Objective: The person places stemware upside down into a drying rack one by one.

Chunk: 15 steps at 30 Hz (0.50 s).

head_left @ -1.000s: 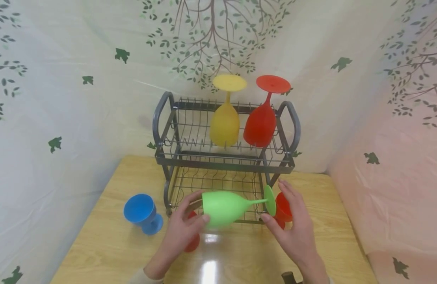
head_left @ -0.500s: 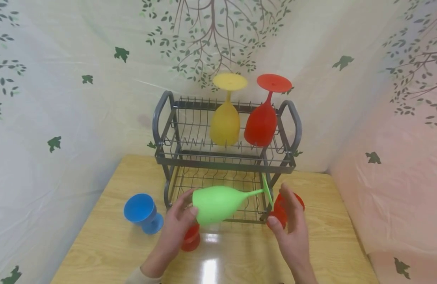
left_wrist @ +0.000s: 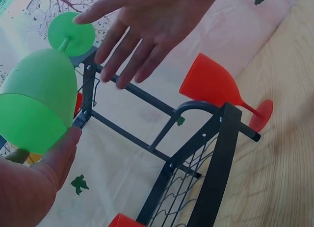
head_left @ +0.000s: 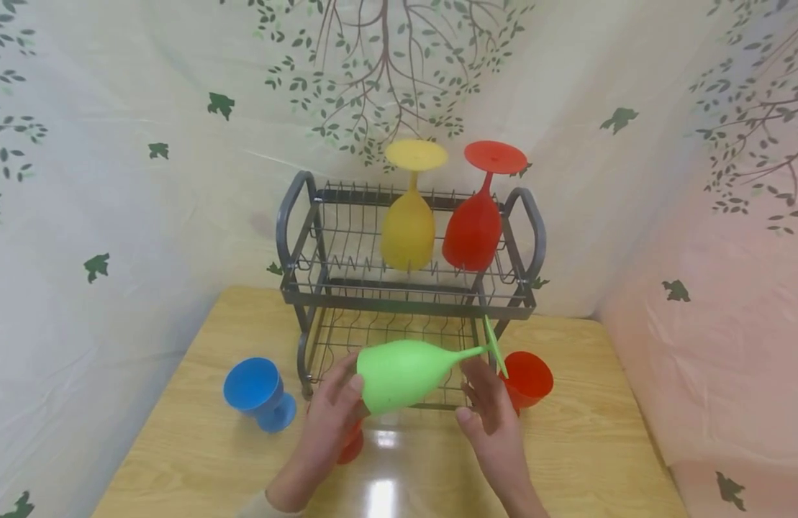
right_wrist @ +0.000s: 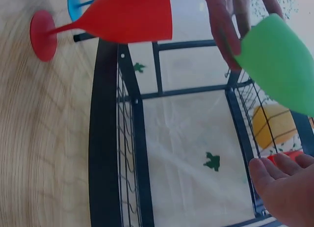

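A light green plastic wine glass (head_left: 404, 375) lies sideways in the air in front of the rack's lower tier, its foot to the right. My left hand (head_left: 330, 417) grips its bowl near the rim, thumb in front. Just below the stem, my right hand (head_left: 492, 424) has its fingers loosely bent; in the left wrist view the right hand (left_wrist: 147, 26) appears spread and apart from the bowl. Two upside-down glasses, one yellow (head_left: 408, 234) and one red (head_left: 473, 234), stand on the upper tier.
A black two-tier dish rack (head_left: 408, 302) stands at the back of the wooden table (head_left: 198, 460). A blue glass (head_left: 252, 388) stands upright at left, a red glass (head_left: 528, 378) at right. Another red glass (head_left: 351, 444) is partly hidden behind my left hand.
My right hand has moved left, from beside the foot to below the stem, uncovering the red glass at right. The green glass has shifted slightly, its foot tilting up, still in my left hand.
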{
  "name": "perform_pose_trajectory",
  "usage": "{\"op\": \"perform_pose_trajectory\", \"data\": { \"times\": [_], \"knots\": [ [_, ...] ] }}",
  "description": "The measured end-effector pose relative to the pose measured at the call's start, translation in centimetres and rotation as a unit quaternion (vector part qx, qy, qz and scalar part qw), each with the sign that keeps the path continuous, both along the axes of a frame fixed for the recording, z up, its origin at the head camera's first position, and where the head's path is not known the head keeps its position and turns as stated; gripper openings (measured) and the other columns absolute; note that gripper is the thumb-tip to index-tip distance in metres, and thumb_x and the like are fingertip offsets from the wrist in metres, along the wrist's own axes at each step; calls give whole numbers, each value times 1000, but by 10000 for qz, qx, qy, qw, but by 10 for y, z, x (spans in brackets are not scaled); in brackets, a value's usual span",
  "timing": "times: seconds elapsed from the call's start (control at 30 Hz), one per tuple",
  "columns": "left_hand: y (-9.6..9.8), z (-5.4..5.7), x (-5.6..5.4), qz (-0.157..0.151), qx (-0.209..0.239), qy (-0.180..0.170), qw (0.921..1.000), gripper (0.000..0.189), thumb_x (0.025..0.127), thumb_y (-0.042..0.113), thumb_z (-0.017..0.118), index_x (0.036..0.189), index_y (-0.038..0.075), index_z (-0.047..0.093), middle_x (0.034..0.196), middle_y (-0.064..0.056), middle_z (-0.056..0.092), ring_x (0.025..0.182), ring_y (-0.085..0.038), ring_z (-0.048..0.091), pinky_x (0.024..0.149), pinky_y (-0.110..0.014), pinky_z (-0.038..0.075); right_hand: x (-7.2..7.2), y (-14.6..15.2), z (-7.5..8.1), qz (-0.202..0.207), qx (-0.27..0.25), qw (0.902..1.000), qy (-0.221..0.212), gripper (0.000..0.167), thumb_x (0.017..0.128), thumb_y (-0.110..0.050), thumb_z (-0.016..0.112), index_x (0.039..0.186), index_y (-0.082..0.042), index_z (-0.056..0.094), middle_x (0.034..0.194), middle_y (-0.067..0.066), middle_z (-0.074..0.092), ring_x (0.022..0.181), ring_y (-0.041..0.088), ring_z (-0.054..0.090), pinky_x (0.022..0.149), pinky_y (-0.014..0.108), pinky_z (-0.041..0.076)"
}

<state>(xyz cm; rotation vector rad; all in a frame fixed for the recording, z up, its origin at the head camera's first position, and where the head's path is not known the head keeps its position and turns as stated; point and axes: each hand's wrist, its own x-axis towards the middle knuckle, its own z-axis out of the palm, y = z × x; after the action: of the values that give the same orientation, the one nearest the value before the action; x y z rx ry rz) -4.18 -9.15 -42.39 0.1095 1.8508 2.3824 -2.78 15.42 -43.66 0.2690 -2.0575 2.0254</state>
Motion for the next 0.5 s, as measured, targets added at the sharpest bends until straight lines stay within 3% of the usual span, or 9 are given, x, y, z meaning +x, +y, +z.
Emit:
{"op": "perform_pose_trajectory", "data": {
  "times": [0.2, 0.33, 0.5],
  "knots": [
    [5, -1, 1, -176, 139, -73, 9997, 53, 108, 23, 49, 158, 6, 38, 157, -21, 40, 126, -37, 59, 98, -43, 57, 3, -14, 2, 228, -430, 9982, -349, 69, 92, 11, 62, 155, 8, 34, 152, 16, 52, 132, 7, 57, 107, 25, 47],
    [8, 0, 3, -231, 133, -30, 9996, 54, 108, 21, 48, 159, 5, 37, 157, -22, 40, 126, -37, 59, 97, -42, 57, 2, -21, 2, 469, -431, 9970, -433, 74, 94, 7, 63, 159, 4, 28, 158, 25, 42, 137, 7, 52, 109, 25, 45],
    [11, 2, 3, -311, 264, 34, 9992, 54, 109, 21, 46, 159, 4, 35, 157, -23, 39, 126, -35, 59, 97, -41, 57, -1, -28, 3, 455, -297, 9980, -323, 72, 93, 7, 65, 158, -3, 36, 155, 19, 48, 136, 14, 55, 107, 26, 48]
  ]
}}
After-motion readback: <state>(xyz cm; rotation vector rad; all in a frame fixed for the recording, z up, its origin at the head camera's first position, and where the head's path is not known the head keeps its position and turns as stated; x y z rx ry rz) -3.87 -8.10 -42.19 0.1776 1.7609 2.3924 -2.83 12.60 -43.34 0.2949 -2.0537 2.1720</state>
